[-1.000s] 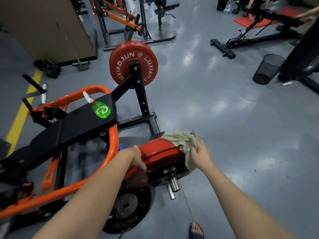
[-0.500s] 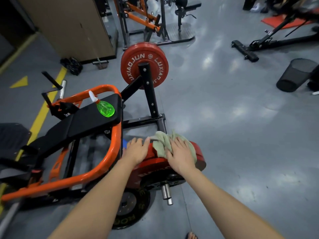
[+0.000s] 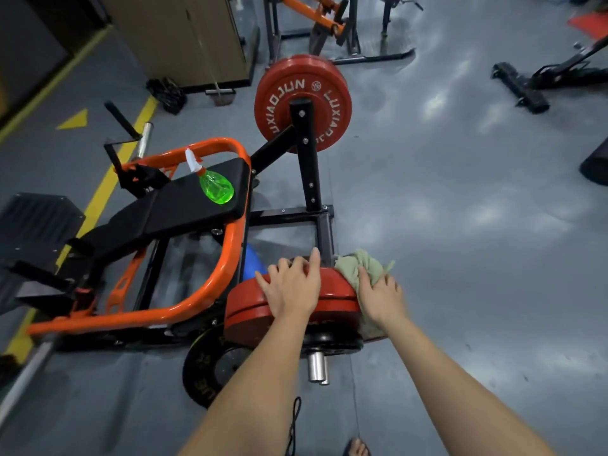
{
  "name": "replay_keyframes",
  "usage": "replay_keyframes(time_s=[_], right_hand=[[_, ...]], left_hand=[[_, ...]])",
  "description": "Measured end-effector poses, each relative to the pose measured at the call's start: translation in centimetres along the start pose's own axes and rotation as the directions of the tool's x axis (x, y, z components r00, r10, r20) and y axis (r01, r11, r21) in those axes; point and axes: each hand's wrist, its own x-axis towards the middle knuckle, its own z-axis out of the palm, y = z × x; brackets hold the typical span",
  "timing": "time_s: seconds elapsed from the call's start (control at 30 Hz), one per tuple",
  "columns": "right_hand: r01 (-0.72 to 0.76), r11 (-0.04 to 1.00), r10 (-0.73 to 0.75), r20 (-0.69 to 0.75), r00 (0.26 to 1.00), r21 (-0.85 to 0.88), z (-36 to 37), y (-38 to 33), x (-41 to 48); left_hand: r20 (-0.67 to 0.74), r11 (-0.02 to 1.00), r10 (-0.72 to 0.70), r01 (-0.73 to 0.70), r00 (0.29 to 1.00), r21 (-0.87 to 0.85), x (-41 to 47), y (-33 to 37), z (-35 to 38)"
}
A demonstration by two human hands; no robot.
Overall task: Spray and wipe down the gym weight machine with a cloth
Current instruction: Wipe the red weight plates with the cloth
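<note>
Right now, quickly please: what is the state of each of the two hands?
Left hand: open, fingers resting flat on the red weight plate.
Right hand: open, pressing the green cloth against that plate.

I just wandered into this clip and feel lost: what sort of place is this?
Most likely a gym's weights area. A red weight plate marked LUXIAOJUN sits on an orange and black machine with a padded bench, and another orange rack stands behind on the grey floor.

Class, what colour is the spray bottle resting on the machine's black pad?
Bright green with a white nozzle: the spray bottle, seen in the head view.
</note>
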Motion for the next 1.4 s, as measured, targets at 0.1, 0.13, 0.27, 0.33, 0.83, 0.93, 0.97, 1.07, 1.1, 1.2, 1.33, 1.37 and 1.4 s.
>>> replay_keyframes(time_s=[0.1,0.13,0.27,0.33,0.83,0.93,0.97,1.07,1.1,1.2,1.33,1.37,1.4], right_hand=[[-0.201,0.966,0.201,0.017,0.979,0.165,-0.3,-0.2,1.6],[-0.276,0.932,0.283,0.005,0.959,0.236,-0.6,-0.1,1.9],[-0.343,0.892,0.392,-0.126,0.911,0.293,-0.8,-1.3,0.1],[-0.114,0.972,0.17,-0.279,0.945,0.207,-0.6,-2.4,-2.0],[-0.183,0.871,0.25,-0.091,0.964,0.456,-0.3,3.4,0.4],[-0.124,0.937,0.198,-0.205,0.959,0.326,-0.4,0.9,-1.3],[-0.038,0.963,0.107,-0.253,0.962,0.266,-0.2,-0.2,-2.4],[0.216,0.962,-0.153,-0.325,0.933,0.168,0.5,-1.8,-5.3],[0.275,0.945,-0.205,-0.338,0.919,0.176,0.7,-1.5,-5.6],[0.325,0.91,-0.241,-0.31,0.92,0.257,0.5,1.4,-4.8],[-0.216,0.816,0.267,-0.016,0.964,0.536,0.5,6.4,-2.1],[-0.309,0.762,0.34,0.055,0.939,0.569,0.6,6.8,-2.0],[-0.35,0.742,0.369,0.088,0.925,0.572,0.8,6.5,-2.3]], left_hand=[[-0.026,0.999,0.007,-0.006,1.0,0.046,0.2,-0.1,0.2],[-0.028,0.999,0.005,-0.003,1.0,0.046,0.3,-0.3,0.3],[-0.052,1.0,-0.011,0.011,0.999,-0.013,0.7,-1.3,0.2],[-0.059,0.999,-0.026,0.024,0.998,-0.038,1.2,-1.9,0.3],[-0.053,0.987,-0.068,0.059,0.996,-0.15,1.9,-3.4,0.2],[-0.056,0.986,-0.068,0.058,0.996,-0.154,1.9,-3.5,0.3],[-0.059,0.986,-0.068,0.058,0.996,-0.156,1.9,-3.5,0.2],[-0.062,0.985,-0.067,0.057,0.996,-0.162,1.8,-3.4,0.2],[-0.066,0.985,-0.068,0.056,0.996,-0.164,1.8,-3.5,0.2],[-0.067,0.984,-0.072,0.06,0.995,-0.169,1.8,-3.4,0.1],[-0.063,0.985,-0.071,0.061,0.995,-0.159,1.9,-3.5,0.2],[-0.065,0.985,-0.068,0.057,0.996,-0.161,1.8,-3.4,0.2],[-0.069,0.985,-0.067,0.055,0.995,-0.163,1.8,-3.4,0.1]])
